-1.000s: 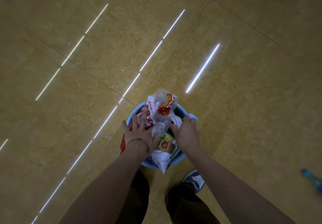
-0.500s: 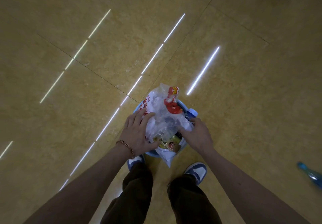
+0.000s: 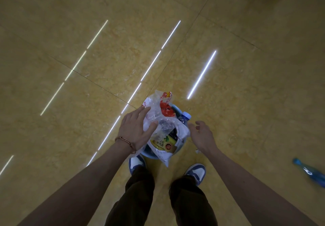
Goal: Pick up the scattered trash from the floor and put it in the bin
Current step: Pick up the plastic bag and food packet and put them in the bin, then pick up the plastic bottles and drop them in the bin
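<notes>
A small blue bin stands on the floor just ahead of my feet, overfilled with trash. A clear and white plastic bag with red print sticks up out of it, over a yellow food packet. A plastic bottle with a blue cap leans at the bin's right rim. My left hand hovers over the bag's left side with straight, spread fingers, its thumb at the plastic. My right hand is beside the bin's right edge, fingers relaxed and holding nothing.
A blue-green plastic bottle lies on the floor at the far right. A tiny white scrap lies beside the bin under my right wrist. My two blue and white shoes stand right behind the bin. The yellow tiled floor stretches ahead.
Both hands have let go of the bag and lifted away from the bin, fingers opening. My view has risen as I straighten up.
</notes>
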